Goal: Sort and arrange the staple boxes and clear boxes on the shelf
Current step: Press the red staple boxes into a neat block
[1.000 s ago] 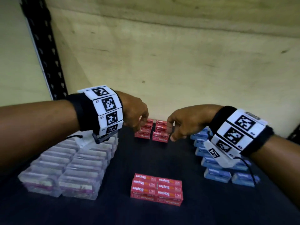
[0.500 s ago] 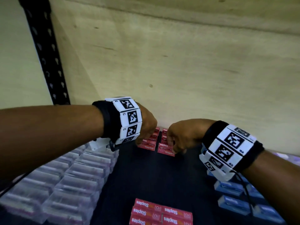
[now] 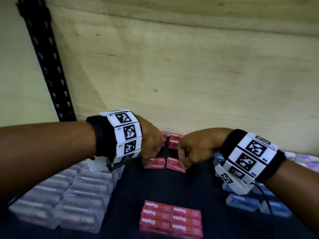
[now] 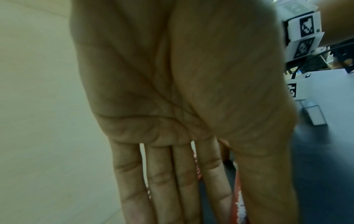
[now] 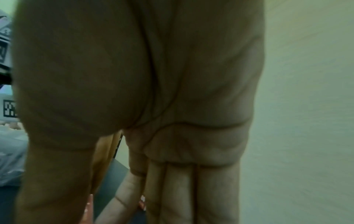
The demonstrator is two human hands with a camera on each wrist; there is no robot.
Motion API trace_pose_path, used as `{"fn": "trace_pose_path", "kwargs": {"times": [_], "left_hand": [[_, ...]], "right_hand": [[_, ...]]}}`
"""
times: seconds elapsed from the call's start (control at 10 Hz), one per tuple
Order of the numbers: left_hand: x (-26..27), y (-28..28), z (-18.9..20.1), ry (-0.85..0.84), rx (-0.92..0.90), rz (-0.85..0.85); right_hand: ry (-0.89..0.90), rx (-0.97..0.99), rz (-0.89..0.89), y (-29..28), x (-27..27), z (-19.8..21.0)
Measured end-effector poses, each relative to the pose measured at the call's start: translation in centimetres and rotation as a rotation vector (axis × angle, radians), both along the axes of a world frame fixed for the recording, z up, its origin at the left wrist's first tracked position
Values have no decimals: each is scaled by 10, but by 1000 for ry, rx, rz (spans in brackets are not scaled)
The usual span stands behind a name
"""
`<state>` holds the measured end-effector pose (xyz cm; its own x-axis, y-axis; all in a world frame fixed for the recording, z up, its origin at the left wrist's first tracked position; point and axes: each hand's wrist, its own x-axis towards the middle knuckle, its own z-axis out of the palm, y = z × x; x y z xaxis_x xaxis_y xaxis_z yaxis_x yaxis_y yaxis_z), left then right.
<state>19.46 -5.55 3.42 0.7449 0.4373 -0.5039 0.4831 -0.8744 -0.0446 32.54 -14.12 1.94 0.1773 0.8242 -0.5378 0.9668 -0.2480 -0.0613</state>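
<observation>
On the dark shelf, my left hand pinches a small stack of red staple boxes between thumb and straight fingers. Beside it, my right hand pinches a second red stack the same way. Both stacks sit a short gap in front of the back rows of red boxes. In the left wrist view a red box shows between thumb and fingers. The right wrist view shows red slivers by the fingers.
Another block of red staple boxes lies near the front edge. Clear boxes fill the left side and blue boxes the right. A black slotted upright and the wooden back panel close off the shelf.
Both hands reached to the back rows, took hold of the front red stacks and drew them toward me, opening a gap behind. The head view tilted upward.
</observation>
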Motion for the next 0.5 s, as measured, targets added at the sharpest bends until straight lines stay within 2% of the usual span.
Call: {"fn": "trace_pose_path", "kwargs": {"times": [0.2, 0.5], "left_hand": [[-12, -15, -7, 98, 30, -174], [-36, -39, -11, 80, 38, -232]], "right_hand": [[0, 56, -1, -36, -14, -2], [22, 22, 16, -82, -27, 2]]}}
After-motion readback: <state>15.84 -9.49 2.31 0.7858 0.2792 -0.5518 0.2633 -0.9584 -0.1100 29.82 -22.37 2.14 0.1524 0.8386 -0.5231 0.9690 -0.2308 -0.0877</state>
